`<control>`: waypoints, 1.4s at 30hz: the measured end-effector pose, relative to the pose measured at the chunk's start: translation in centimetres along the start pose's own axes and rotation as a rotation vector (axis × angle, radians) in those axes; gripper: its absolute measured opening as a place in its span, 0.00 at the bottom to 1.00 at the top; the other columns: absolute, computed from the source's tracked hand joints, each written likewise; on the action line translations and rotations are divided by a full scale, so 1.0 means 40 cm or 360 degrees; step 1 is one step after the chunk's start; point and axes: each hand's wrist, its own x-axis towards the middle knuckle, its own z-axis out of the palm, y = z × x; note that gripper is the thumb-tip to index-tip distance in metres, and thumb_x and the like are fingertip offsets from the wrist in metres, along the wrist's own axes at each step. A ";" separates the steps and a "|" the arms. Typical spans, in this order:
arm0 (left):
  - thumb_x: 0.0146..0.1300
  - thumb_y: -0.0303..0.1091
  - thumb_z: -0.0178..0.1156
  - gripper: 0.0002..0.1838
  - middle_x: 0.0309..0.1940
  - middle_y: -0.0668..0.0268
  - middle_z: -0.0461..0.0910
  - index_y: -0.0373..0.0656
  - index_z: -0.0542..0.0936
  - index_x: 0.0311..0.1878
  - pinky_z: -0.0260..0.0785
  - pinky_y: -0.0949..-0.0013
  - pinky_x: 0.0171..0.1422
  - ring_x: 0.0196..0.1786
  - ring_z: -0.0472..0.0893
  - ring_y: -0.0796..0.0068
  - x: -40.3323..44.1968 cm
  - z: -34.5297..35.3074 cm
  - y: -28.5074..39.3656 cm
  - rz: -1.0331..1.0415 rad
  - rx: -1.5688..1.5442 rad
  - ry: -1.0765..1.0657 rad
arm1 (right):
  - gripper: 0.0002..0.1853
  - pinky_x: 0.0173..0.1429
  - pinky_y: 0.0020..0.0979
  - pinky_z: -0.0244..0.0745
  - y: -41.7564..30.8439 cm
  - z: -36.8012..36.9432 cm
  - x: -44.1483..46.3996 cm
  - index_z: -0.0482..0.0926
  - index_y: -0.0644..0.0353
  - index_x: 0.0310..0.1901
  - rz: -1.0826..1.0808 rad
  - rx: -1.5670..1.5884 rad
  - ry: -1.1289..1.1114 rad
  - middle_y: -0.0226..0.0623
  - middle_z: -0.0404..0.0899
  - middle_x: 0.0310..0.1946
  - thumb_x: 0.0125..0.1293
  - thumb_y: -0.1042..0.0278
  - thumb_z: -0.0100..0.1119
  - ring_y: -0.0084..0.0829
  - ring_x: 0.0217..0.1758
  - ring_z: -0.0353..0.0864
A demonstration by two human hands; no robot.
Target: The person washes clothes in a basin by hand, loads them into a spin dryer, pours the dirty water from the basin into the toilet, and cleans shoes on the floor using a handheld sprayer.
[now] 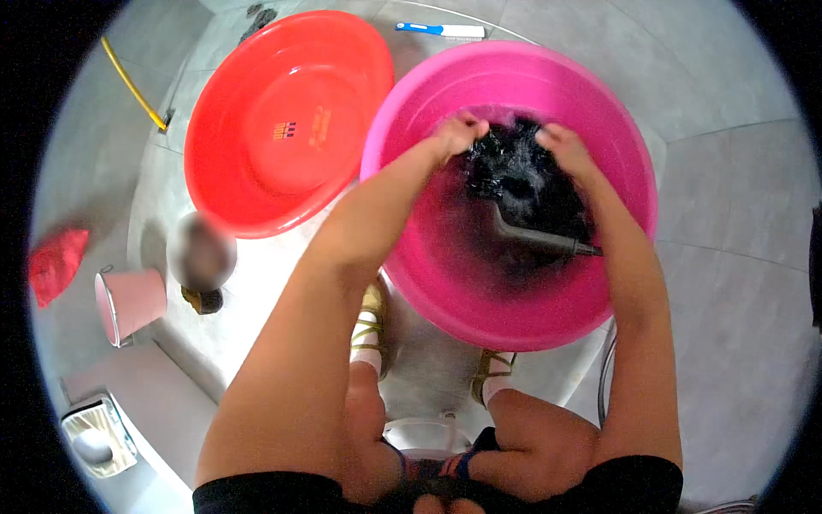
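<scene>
A large pink basin [629,163] in front of me holds dark water and a wet black cloth [522,171], whose exact kind I cannot make out. My left hand [458,137] is closed on the cloth's left upper edge. On the opposite edge, my right hand [562,147] grips it too, fingers bent inward. Part of the cloth is lifted between them, and the rest spreads in the water. Just below lies a grey shower head [535,238], its handle pointing right toward my right forearm.
A red basin [248,163] stands left of the pink one. Behind them lies a blue-and-white brush [439,32]. At left are a pink bucket [137,301], a red bag [57,264] and a yellow hose [133,84]. A grey hose [605,377] runs by my right leg.
</scene>
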 end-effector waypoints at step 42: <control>0.54 0.33 0.57 0.20 0.51 0.48 0.77 0.37 0.77 0.51 0.71 0.52 0.56 0.55 0.78 0.52 -0.081 0.020 0.030 0.0312 0.1421 -0.0422 | 0.27 0.60 0.44 0.69 -0.317 0.023 -0.290 0.71 0.50 0.59 -0.0230 -0.1309 -0.0710 0.42 0.72 0.54 0.58 0.54 0.63 0.46 0.56 0.74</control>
